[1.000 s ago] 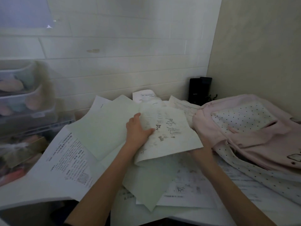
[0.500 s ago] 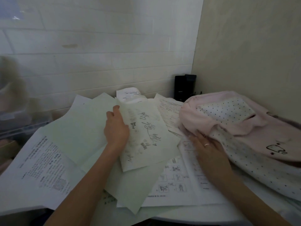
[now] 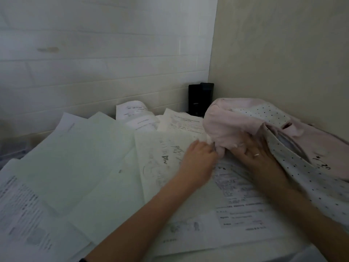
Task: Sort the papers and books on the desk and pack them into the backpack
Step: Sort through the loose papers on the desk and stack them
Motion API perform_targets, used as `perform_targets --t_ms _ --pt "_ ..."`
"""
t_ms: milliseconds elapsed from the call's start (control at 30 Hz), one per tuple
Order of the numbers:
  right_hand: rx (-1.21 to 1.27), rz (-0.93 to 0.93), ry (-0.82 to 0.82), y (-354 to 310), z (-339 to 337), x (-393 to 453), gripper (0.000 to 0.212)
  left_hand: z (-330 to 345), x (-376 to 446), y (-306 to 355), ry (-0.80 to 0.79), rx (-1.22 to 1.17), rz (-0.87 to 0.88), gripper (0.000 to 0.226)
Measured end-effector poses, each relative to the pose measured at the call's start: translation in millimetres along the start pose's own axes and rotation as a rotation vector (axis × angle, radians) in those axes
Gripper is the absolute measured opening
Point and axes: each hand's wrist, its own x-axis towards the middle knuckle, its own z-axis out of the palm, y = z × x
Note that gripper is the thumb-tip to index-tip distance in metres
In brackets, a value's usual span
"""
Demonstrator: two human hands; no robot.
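Note:
A pink backpack (image 3: 236,120) with a white polka-dot lining lies on its side at the right of the desk, its opening facing me. My left hand (image 3: 198,159) reaches across a scribbled sheet (image 3: 158,154) and pinches the pink edge of the backpack's opening. My right hand (image 3: 255,156), with a ring on one finger, rests on the dotted lining with spread fingers tucked under the pink flap. Loose papers cover the desk: pale green sheets (image 3: 85,148) at the left and printed worksheets (image 3: 239,188) under my forearms.
A black box-like object (image 3: 200,99) stands in the corner behind the backpack. A curled printed paper (image 3: 136,114) lies at the back, and a text-covered sheet (image 3: 18,205) overhangs the near left. White panelled wall behind, beige wall to the right.
My left hand let go of the scribbled sheet, which now lies flat, and moved right to the backpack's edge. My right hand pushed further under the pink flap.

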Motion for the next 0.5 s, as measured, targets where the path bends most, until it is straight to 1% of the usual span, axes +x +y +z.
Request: perform_targets --t_ms 67,100,133,167,200,233,300,333,400,433,467,500 --pt "0.001 -0.05 0.006 10.7 -9.3 7.3 0.047 17.4 4.1 17.4 -0.211 -0.174 0.131 0.014" --pt "-0.005 -0.077 0.012 18.5 -11.6 11.5 0.043 26.6 5.1 25.8 -0.281 -0.24 0.146 0.013" --pt "0.011 -0.074 0.006 26.7 -14.0 16.9 0.044 36.9 6.5 32.6 -0.313 -0.294 0.132 0.02" --pt "0.04 -0.052 -0.014 35.6 -14.5 22.7 0.051 47.2 8.6 37.4 -0.318 -0.327 0.125 0.03" --pt "0.056 -0.04 -0.033 41.8 -17.2 28.6 0.054 55.8 12.9 40.0 -0.32 -0.338 0.129 0.039" --pt "0.058 -0.044 -0.046 47.5 -19.6 33.2 0.047 63.2 19.5 41.0 -0.323 -0.337 0.141 0.046" --pt "0.018 -0.103 -0.048 56.1 -26.3 40.0 0.016 73.1 36.7 38.1 -0.349 -0.301 0.179 0.053" --pt "0.01 -0.127 -0.056 59.8 -30.7 42.6 0.008 76.0 45.8 36.3 -0.365 -0.277 0.209 0.053" --pt "0.021 -0.168 -0.053 62.4 -35.7 45.0 0.018 81.3 59.4 34.8 -0.397 -0.204 0.306 0.044" --pt "0.039 -0.174 -0.049 63.4 -34.9 45.0 0.015 81.4 63.9 35.5 -0.409 -0.164 0.35 0.042" --pt "0.044 -0.161 -0.042 63.6 -32.9 44.7 0.009 83.0 66.9 36.1 -0.398 -0.143 0.385 0.042" --pt "0.072 -0.122 -0.036 64.2 -30.8 44.3 0.007 82.8 69.7 37.6 -0.379 -0.15 0.408 0.044"
